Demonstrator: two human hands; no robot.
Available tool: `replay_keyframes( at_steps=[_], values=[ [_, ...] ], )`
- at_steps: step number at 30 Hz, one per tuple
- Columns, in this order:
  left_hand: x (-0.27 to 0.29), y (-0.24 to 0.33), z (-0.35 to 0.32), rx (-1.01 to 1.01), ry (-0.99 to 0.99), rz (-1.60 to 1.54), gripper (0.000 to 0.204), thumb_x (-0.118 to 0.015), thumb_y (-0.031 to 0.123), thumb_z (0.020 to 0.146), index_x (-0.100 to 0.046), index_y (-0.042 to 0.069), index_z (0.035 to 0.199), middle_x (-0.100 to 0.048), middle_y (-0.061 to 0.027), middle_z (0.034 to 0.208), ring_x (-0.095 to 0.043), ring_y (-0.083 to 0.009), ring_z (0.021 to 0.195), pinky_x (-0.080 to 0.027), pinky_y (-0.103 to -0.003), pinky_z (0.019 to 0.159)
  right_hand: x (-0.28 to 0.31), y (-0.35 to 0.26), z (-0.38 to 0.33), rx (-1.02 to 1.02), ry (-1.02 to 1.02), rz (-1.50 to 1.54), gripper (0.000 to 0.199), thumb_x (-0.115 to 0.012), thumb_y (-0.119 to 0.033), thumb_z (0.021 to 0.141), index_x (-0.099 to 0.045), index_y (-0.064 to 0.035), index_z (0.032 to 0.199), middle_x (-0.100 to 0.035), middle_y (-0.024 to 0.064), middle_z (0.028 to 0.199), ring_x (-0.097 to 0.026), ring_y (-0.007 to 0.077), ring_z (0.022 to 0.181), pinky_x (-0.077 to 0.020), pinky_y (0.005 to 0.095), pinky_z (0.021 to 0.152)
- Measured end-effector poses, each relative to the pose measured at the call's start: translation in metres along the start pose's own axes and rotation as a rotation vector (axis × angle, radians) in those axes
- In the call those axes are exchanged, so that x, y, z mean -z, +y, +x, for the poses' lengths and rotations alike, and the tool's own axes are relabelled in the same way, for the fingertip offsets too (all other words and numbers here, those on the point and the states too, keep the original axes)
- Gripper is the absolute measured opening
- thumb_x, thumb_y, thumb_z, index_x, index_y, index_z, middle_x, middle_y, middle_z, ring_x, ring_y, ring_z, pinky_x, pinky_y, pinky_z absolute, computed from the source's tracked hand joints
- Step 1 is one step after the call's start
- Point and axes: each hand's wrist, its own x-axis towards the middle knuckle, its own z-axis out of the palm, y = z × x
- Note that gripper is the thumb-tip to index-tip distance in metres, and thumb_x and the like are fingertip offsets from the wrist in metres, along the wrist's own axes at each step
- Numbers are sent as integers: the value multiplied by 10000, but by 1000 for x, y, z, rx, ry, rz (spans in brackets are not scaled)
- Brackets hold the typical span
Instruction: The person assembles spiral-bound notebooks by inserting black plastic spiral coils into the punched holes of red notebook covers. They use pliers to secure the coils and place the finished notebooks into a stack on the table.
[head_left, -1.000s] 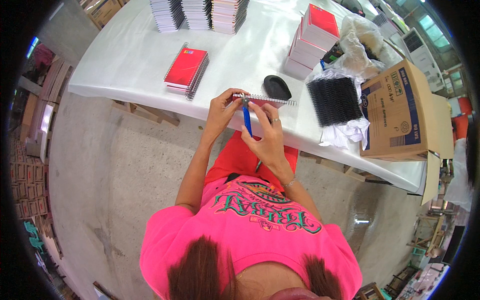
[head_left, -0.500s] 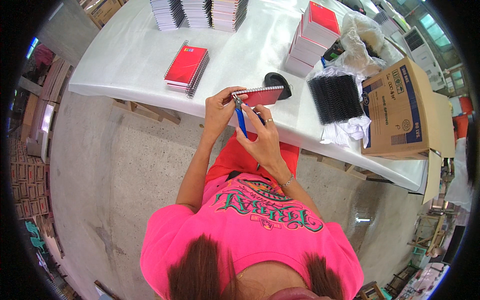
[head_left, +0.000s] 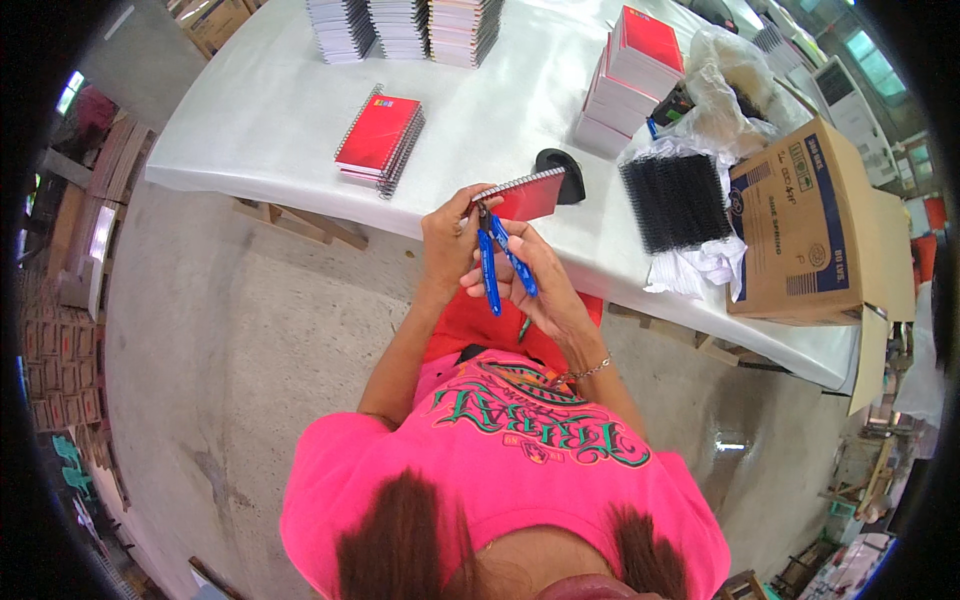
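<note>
Red spiral notebook up off the desk, held in front of the chest, coil edge on top. The left hand pinches its near corner; the right hand grips blue-handled pliers, nose at the coil's end. Just behind sits a black tape dispenser, with black binding coils beside a cardboard box, and a red notebook pile to the left.

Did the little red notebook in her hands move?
Yes. The red notebook lay at the white table edge; now it is lifted and tilted, in front of the black holder.
</note>
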Motion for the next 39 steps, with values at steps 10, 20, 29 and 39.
replay_keyframes(
  at_steps=[10,20,29,39],
  values=[
    [38,8,14,39,317,-247,193,-669,66,932,-709,-9,1105,-679,1,834,-519,-23,699,-442,-195,626,81,-53,-7,333,489,-1013,465,-660,-123,873,-533,-47,1315,-552,109,1135,-562,216,988,-468,336,860],
    [123,-19,107,-41,634,-152,289,-722,160,913,-625,-48,1089,-679,-85,906,-589,-75,767,-470,-203,673,136,-26,36,749,879,-1711,429,-658,-151,847,-581,-45,1255,-495,253,1205,-480,409,1136,-372,507,991],
    [128,-56,102,-7,716,138,367,-751,311,885,-669,-25,1009,-639,-73,903,-522,-109,809,-447,-278,755,136,-26,32,766,880,-1711,387,-672,-165,848,-627,-74,1221,-521,215,1200,-499,386,1139,-372,478,1002],
    [138,-86,100,155,656,-47,402,-766,356,864,-665,-11,996,-588,-83,977,-513,-138,835,-450,-293,790,134,-26,31,774,856,-1706,376,-650,-157,875,-602,-47,1231,-504,243,1226,-475,407,1176,-357,507,1030]
  ],
)
